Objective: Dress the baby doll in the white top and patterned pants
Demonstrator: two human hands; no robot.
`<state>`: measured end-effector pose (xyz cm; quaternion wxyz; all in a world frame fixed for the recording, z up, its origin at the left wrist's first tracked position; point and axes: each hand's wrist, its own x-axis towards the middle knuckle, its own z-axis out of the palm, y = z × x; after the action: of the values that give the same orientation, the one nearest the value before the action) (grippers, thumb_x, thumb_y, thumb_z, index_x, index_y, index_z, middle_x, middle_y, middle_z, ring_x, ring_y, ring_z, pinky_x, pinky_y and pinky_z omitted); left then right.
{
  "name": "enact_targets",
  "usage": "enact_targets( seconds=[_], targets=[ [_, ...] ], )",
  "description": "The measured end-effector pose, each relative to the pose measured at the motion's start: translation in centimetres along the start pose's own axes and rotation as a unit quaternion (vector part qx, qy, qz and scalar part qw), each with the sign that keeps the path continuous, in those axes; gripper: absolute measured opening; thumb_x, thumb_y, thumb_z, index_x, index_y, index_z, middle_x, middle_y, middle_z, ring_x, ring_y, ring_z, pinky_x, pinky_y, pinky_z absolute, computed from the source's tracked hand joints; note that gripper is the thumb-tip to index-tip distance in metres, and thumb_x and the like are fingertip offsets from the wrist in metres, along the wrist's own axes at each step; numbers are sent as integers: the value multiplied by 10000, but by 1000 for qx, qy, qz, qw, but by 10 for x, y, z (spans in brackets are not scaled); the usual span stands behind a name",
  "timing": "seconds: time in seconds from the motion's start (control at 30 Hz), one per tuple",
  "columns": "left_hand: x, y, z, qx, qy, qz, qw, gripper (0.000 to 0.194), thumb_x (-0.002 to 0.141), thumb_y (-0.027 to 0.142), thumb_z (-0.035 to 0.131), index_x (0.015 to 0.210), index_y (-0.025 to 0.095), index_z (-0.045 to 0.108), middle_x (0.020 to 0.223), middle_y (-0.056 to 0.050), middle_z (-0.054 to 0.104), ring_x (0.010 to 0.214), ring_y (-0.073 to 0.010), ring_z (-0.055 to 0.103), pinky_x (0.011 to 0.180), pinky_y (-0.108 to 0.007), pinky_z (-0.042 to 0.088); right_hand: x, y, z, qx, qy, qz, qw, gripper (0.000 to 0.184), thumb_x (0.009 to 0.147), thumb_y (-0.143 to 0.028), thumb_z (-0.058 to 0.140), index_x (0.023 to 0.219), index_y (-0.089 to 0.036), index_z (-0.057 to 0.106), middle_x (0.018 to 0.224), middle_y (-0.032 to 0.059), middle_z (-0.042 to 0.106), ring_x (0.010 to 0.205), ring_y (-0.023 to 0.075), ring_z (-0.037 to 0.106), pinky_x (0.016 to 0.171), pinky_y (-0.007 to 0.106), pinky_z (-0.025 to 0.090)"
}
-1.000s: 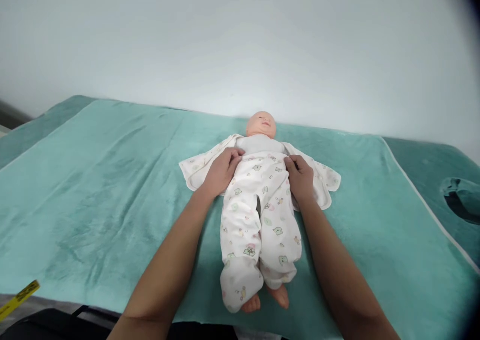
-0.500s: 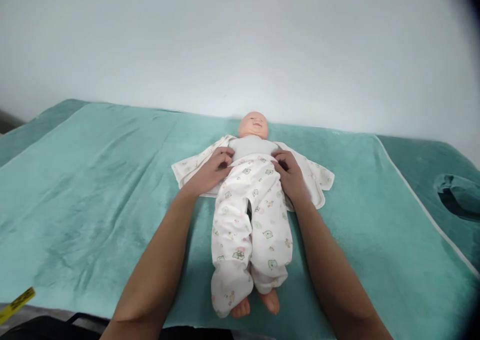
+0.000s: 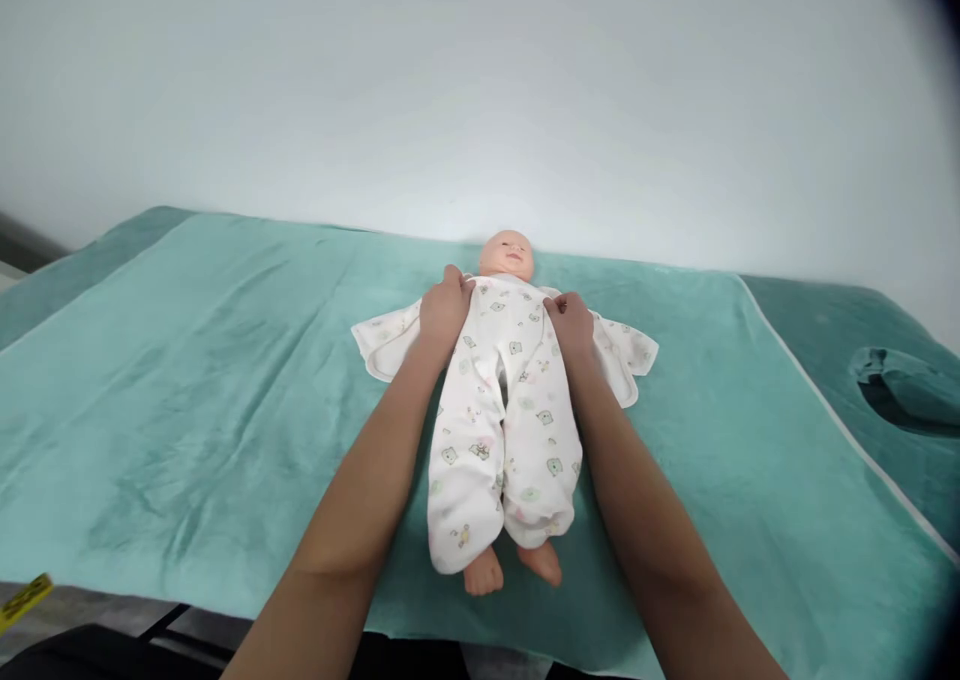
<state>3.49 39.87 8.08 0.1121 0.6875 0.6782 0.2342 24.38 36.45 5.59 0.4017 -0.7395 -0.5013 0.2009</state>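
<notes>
A baby doll (image 3: 507,254) lies on its back, head towards the wall and bare feet towards me. White baby pants (image 3: 466,440) with small printed animals cover its legs and reach up over its chest. My left hand (image 3: 445,308) pinches the waistband on the left side, near the doll's shoulder. On the right side, my right hand (image 3: 572,322) is closed on the same waistband. Under the doll lies an open white baby shirt (image 3: 390,338), its sleeves spread out to both sides.
A green cloth (image 3: 225,410) covers the padded table, with some wrinkles at left. A face hole (image 3: 911,390) shows in the darker green surface at far right. The pale wall (image 3: 480,100) stands behind. A yellow strip (image 3: 24,602) is at the lower left.
Both hands have pulled the waistband up from the belly to the chest, covering the grey-white front. The pant legs have ridden up, showing more of both feet.
</notes>
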Motion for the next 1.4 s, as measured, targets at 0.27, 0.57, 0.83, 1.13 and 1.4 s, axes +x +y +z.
enact_targets(
  seconds=[0.27,0.57,0.83,1.13,1.4],
  targets=[
    [-24,-9,3,-40,2,-4,999,247,983,443,446,1063,232,548,940,-96,688,895,-286,649,711,-336,411,-2,13,5,33,17,-80,996,249,871,-484,538,844,-238,519,864,41,652,822,219,575,783,335,409],
    [-63,-26,-9,-108,-15,28,994,223,905,209,444,1026,200,632,1106,-122,681,1003,-275,618,863,-382,452,-27,11,-15,-59,-33,-99,993,195,894,-355,472,815,-226,596,759,65,654,727,242,565,711,356,411],
    [-66,-38,-23,-354,-184,33,917,265,801,270,569,1024,174,675,976,-69,728,906,-247,654,786,-349,509,-45,21,-28,223,-202,-69,951,332,805,-336,604,1097,-223,717,1105,74,748,1018,272,662,899,396,512],
    [-68,-46,-23,-520,-275,-20,808,460,712,300,741,1146,169,663,972,-79,724,921,-237,664,827,-367,521,-45,22,-32,413,-289,33,863,513,723,-350,739,1222,-271,651,1067,45,752,994,259,693,834,433,585],
    [-68,-35,-20,-531,-172,-61,828,333,698,383,771,913,207,587,832,-4,652,758,-181,602,664,-301,471,-47,13,-19,378,-216,21,900,285,743,-431,689,948,-240,636,936,31,722,862,229,659,727,380,552]
  ],
)
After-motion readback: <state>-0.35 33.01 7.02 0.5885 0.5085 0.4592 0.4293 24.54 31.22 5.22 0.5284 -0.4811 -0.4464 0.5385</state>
